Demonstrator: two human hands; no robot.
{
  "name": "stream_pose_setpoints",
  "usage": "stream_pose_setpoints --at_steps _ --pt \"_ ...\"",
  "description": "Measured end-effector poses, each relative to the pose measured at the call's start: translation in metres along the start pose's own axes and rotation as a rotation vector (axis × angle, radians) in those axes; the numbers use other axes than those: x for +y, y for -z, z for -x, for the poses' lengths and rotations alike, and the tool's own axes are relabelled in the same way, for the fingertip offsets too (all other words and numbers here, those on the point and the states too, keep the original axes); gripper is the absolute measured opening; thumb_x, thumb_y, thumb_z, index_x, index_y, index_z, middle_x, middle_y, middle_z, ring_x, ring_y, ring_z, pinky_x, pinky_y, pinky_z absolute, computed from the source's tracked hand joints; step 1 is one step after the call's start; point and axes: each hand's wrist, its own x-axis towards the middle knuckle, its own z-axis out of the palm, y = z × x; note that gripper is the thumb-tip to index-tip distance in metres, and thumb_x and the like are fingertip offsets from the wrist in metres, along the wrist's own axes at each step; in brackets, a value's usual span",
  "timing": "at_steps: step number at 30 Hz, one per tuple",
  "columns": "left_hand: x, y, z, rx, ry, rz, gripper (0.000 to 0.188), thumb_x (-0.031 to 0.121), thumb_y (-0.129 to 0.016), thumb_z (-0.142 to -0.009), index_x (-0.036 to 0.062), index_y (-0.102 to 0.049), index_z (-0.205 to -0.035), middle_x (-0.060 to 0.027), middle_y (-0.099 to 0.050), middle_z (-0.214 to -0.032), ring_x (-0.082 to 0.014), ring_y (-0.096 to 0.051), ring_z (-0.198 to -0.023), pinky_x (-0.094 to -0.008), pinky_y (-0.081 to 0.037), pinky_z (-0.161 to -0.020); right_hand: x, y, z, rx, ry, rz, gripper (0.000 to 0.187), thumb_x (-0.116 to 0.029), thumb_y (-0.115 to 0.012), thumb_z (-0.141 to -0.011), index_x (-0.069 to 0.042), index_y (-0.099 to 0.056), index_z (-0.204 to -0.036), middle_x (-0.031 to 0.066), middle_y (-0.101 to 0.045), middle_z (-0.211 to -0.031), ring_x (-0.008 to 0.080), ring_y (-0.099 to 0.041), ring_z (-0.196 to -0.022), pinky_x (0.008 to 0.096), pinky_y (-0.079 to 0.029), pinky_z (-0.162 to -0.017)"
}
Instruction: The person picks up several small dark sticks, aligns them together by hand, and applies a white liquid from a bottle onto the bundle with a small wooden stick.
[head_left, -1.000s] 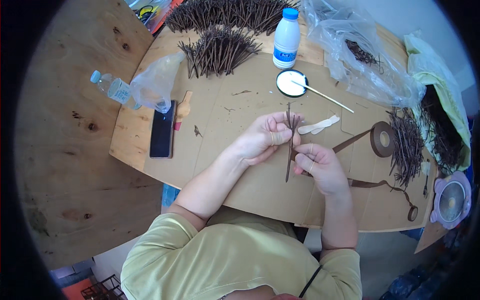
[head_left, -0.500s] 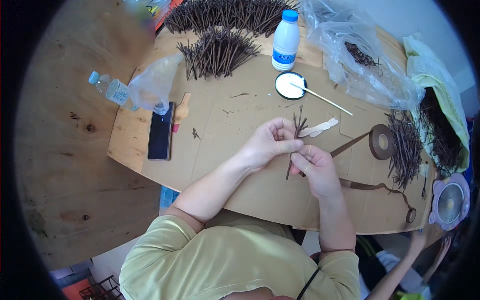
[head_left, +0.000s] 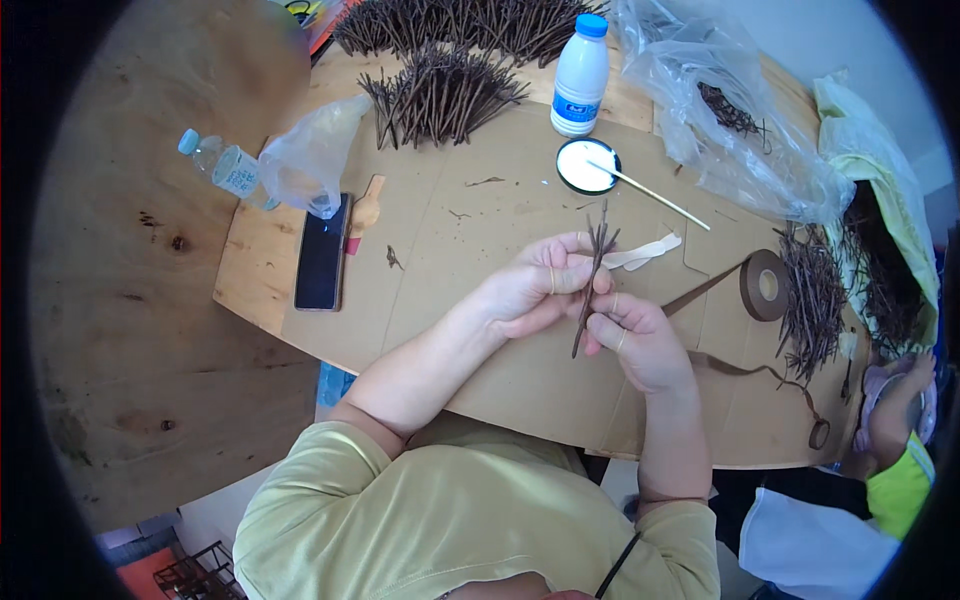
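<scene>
Currently in hand: a slim bundle of dark brown forked twigs [head_left: 598,240], held above the cardboard between both hands, slightly tilted, its branching tips pointing away from the person.
Left grip: the left hand [head_left: 535,287] clasps the bundle's upper part between thumb and fingers.
Right grip: the right hand [head_left: 638,338] pinches the lower stem just below the left one; the bare end sticks out past the fingers.
Brown tape: a flat brown roll of ribbon-like tape [head_left: 764,285] lies to the right, its strip running toward the right hand; where that strip ends is hidden.
Small coil: a smaller brown roll [head_left: 819,433] sits near the desk's edge, trailing a twisted strip.
Work surface: a tan cardboard sheet [head_left: 480,370] covers much of the pale wooden desk [head_left: 250,270].
White paste: a round, dark-rimmed dish [head_left: 559,170] holds it, with a thin pale stick [head_left: 660,199] resting across the rim; a white plastic bottle with a blue cap [head_left: 580,80] stands just behind.
Loose twigs: a brown heap [head_left: 810,300] lies right of the larger roll.
Left side: a black-screened phone [head_left: 322,260] lies flat.
Co-worker: a bent arm [head_left: 900,408] shows at far right.
</scene>
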Motion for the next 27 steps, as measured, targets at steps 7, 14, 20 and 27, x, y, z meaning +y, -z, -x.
stream_pose_setpoints --at_steps 7,14,20,27 --pt "-0.003 -0.009 -0.002 0.177 -0.067 -0.293 0.024 0.008 -0.062 -0.081 0.004 -0.05 -0.102 -0.0061 -0.058 -0.091 -0.0092 -0.055 -0.081 -0.0248 -0.045 -0.073 0.002 -0.003 -0.002 0.147 0.017 0.037 0.01 -0.006 -0.055 -0.085 0.002 -0.058 -0.091 0.0013 -0.057 -0.07 0.0075 -0.052 -0.063 0.0205 -0.043 -0.06" --pt "0.008 -0.013 0.003 0.321 -0.05 -0.497 0.007 0.004 -0.059 -0.082 0.001 -0.057 -0.088 -0.0045 -0.061 -0.081 -0.0098 -0.057 -0.073 -0.0235 -0.046 -0.074 0.004 -0.001 -0.001 0.157 0.016 0.082 0.011 -0.007 -0.054 -0.085 0.002 -0.059 -0.089 0.0017 -0.058 -0.07 0.008 -0.054 -0.065 0.0206 -0.043 -0.061" --pt "0.007 -0.005 0.004 0.154 0.003 -0.325 0.022 0.009 -0.055 -0.086 -0.0022 -0.053 -0.105 -0.0077 -0.061 -0.084 -0.0129 -0.058 -0.08 -0.0257 -0.046 -0.075 0.002 -0.002 0.0 0.061 -0.004 0.075 0.01 -0.007 -0.054 -0.085 0.002 -0.058 -0.087 0.0019 -0.058 -0.069 0.0081 -0.054 -0.066 0.0206 -0.043 -0.062" --pt "-0.002 -0.021 -0.001 0.281 -0.073 -0.263 0.021 0.008 -0.059 -0.084 -0.0002 -0.054 -0.103 -0.006 -0.059 -0.087 -0.0108 -0.056 -0.079 -0.0245 -0.046 -0.074 0.004 -0.002 -0.002 0.159 0.029 0.072 0.007 -0.006 -0.056 -0.084 0.001 -0.057 -0.084 0.0016 -0.057 -0.068 0.0081 -0.053 -0.063 0.0199 -0.042 -0.06"
